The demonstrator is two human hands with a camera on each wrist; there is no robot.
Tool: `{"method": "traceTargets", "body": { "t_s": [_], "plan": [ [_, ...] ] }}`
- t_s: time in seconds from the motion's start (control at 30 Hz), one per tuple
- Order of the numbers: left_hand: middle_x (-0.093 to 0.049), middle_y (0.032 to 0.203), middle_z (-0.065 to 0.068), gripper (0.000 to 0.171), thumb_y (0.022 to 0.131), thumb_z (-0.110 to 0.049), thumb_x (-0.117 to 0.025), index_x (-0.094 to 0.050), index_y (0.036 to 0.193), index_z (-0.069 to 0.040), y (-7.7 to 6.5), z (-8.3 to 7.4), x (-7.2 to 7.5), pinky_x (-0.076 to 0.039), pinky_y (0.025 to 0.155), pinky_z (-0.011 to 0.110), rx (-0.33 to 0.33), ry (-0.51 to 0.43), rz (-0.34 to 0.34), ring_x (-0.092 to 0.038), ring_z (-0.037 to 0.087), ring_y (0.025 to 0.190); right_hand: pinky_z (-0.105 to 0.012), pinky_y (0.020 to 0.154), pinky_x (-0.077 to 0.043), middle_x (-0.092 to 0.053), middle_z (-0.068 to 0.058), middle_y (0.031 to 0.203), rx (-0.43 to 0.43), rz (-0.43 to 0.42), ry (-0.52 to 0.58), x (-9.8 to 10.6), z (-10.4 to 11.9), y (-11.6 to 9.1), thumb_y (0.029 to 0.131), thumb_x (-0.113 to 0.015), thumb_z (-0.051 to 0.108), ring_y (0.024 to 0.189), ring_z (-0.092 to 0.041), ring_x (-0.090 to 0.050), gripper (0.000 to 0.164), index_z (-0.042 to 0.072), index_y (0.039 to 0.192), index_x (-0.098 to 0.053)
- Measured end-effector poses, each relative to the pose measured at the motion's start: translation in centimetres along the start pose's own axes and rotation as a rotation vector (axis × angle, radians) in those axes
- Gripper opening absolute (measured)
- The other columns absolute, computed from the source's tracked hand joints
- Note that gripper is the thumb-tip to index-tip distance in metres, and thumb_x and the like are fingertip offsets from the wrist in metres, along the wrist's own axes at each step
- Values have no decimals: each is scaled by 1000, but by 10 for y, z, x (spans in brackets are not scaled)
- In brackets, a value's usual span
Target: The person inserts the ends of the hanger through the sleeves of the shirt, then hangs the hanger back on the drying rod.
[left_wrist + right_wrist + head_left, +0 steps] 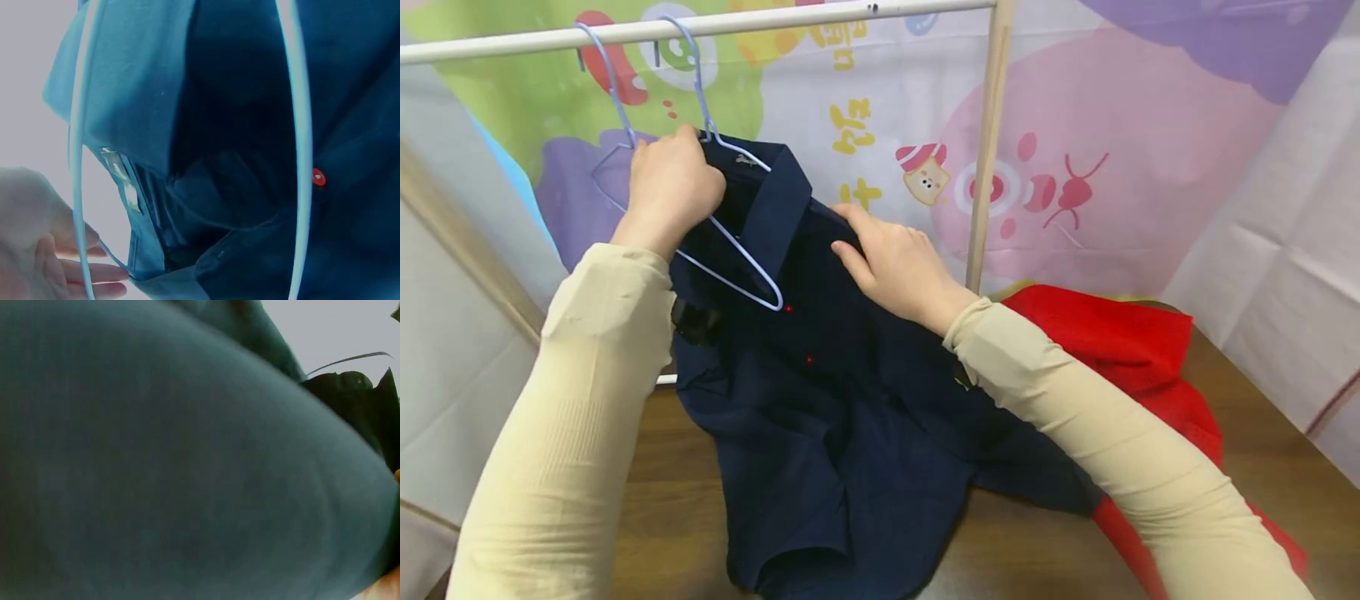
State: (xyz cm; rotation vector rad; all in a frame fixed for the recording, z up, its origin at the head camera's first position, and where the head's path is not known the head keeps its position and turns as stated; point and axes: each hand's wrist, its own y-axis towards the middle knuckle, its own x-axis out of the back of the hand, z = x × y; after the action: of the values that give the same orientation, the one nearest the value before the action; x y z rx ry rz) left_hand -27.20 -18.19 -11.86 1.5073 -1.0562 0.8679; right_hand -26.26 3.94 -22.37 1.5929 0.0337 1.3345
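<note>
A navy shirt (865, 417) with red buttons hangs in front of me, its lower part reaching down to the table. My left hand (673, 183) grips at the back of its collar; the fingertips are hidden in the head view but show at the collar edge in the left wrist view. One lavender hanger (702, 79) runs into the shirt's neck from the rod. A second hanger (613, 87) passes by my left hand and crosses the shirt's front. My right hand (898, 258) holds the shirt's shoulder, thumb in front and fingers over the top edge.
Overhead runs a white rack rod (820, 14), joined to a wooden post (987, 150) on the right. Red cloth (1105, 342) lies on the brown wooden table (662, 500), partly under the shirt's sleeve and my right arm. A printed curtain (1150, 108) closes off the back.
</note>
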Motion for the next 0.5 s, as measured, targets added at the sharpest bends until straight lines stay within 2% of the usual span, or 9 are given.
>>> {"method": "traceTargets", "body": {
  "t_s": [0.17,0.33,0.4,0.47,0.5],
  "plan": [
    [-39,129,35,52,83,-9,-29,-32,131,12,-1,-1,-2,-11,109,51,-12,-13,-24,-34,49,121,-36,76,-50,-63,-11,109,4,-11,98,-3,7,-9,92,-51,24,83,-24,-64,40,5,126,-44],
    [-42,129,32,51,84,-8,-28,-37,131,9,-5,-2,-1,-8,111,48,-19,-57,-72,-35,46,123,-33,69,-49,-62,-11,84,20,-41,156,-8,14,-21,90,-53,19,64,-21,-59,42,2,128,-41],
    [-44,129,30,50,84,-7,-26,-39,131,8,-7,-2,0,-7,111,46,-21,-85,-102,-36,44,123,-33,70,-49,-61,-11,86,16,-43,179,-9,16,-25,90,-53,18,62,-20,-57,44,2,129,-39],
    [-45,128,29,49,85,-6,-25,-41,130,7,-9,-3,-1,-7,112,44,-19,-114,-131,-37,42,123,-33,76,-49,-62,-13,100,8,-50,207,-11,16,-30,90,-53,17,70,-21,-60,45,2,130,-38],
    [-45,129,28,49,86,-6,-24,-41,130,6,-10,-3,-1,-6,112,43,-16,-128,-139,-37,41,124,-33,77,-49,-62,-12,101,3,-51,224,-13,16,-32,90,-53,17,71,-21,-60,46,2,131,-37]
  ]
}}
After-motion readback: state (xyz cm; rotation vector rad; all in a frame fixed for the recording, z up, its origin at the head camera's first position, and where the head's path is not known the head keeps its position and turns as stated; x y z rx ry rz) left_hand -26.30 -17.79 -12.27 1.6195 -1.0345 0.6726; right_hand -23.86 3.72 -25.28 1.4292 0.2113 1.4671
